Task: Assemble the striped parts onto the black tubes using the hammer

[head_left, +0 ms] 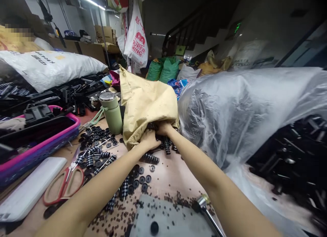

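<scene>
Left hand and right hand reach into the sack, grip hidden, cannot tell. Nearer the left, a roller lies crosswise.

Centre, creased matt sack; right, glossy wrinkled clear plastic sheeting; near right, shiny metal hammer; left, smooth matt green flask with metallic lid.
</scene>
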`<action>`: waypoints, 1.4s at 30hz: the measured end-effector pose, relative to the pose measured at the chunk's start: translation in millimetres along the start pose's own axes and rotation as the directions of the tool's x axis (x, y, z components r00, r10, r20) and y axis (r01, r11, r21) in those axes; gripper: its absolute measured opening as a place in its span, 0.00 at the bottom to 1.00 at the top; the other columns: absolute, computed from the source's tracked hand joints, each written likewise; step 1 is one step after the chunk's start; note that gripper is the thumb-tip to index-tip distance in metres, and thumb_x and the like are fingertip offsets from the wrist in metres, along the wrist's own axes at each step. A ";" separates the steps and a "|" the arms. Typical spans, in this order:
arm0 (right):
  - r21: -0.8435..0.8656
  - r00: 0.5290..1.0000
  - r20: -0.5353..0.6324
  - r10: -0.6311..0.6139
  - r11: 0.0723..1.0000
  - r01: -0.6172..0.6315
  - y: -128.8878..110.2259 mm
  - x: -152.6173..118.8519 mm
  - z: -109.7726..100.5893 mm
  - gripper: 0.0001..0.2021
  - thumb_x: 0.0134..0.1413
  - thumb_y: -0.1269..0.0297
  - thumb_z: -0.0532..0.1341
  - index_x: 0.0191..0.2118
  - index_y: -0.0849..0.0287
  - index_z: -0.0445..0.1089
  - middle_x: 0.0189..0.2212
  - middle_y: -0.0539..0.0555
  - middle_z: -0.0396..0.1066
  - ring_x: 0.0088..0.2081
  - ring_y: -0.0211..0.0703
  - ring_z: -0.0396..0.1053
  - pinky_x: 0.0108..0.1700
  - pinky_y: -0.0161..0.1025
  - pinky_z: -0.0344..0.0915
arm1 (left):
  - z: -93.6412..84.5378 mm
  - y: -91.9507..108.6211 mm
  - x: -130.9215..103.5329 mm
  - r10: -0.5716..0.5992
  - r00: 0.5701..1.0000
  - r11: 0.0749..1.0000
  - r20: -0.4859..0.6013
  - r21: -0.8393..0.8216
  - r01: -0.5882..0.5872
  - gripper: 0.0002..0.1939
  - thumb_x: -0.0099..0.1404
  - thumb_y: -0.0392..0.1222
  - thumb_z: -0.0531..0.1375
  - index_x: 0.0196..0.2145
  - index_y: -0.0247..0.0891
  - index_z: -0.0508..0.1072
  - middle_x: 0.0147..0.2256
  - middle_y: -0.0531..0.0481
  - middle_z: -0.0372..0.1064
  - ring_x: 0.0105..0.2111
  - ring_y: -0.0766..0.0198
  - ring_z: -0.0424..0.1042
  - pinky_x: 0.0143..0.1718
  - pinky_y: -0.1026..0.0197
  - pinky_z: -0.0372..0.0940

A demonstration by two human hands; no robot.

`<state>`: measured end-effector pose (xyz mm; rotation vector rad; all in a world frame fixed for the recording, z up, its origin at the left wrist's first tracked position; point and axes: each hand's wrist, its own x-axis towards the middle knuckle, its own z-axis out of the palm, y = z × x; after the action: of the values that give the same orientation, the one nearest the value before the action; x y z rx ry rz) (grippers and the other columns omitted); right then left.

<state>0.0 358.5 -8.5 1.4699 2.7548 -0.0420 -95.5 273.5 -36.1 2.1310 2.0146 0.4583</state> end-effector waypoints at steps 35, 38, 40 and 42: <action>0.447 0.681 -0.162 0.714 0.669 -0.594 155.6 -302.3 -1.3 0.08 0.53 0.65 0.56 0.37 0.63 0.67 0.35 0.55 0.69 0.39 0.41 0.66 0.43 0.42 0.60 | -26.7 64.9 -257.0 0.419 0.887 0.891 -0.193 -0.098 -0.442 0.17 0.60 0.42 0.52 0.47 0.38 0.66 0.44 0.41 0.65 0.46 0.54 0.64 0.46 0.48 0.63; 0.523 0.678 -0.185 0.712 0.655 -0.545 152.0 -323.4 -14.6 0.08 0.51 0.67 0.54 0.33 0.60 0.69 0.30 0.55 0.70 0.37 0.43 0.66 0.40 0.38 0.58 | -32.1 57.9 -261.4 0.387 0.897 0.888 -0.212 -0.177 -0.425 0.15 0.61 0.42 0.51 0.45 0.37 0.67 0.43 0.42 0.66 0.44 0.56 0.66 0.44 0.52 0.65; 0.588 0.682 -0.194 0.705 0.640 -0.494 142.3 -342.6 -26.4 0.08 0.50 0.65 0.54 0.31 0.59 0.69 0.26 0.53 0.69 0.33 0.42 0.66 0.37 0.37 0.58 | -34.6 60.7 -263.5 0.377 0.898 0.872 -0.226 -0.241 -0.427 0.14 0.62 0.41 0.51 0.44 0.37 0.68 0.43 0.43 0.66 0.44 0.58 0.66 0.45 0.53 0.64; 0.669 0.694 -0.186 0.695 0.607 -0.429 127.2 -362.3 -35.8 0.08 0.48 0.62 0.56 0.29 0.59 0.69 0.21 0.50 0.67 0.27 0.39 0.64 0.33 0.35 0.58 | -36.4 70.1 -265.4 0.365 0.899 0.848 -0.243 -0.313 -0.428 0.14 0.62 0.41 0.50 0.44 0.37 0.67 0.43 0.43 0.65 0.45 0.59 0.65 0.45 0.55 0.64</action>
<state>307.2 129.7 36.1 2.8139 2.4611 -0.6939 -52.0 1.7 -6.1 2.3211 1.3966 1.0240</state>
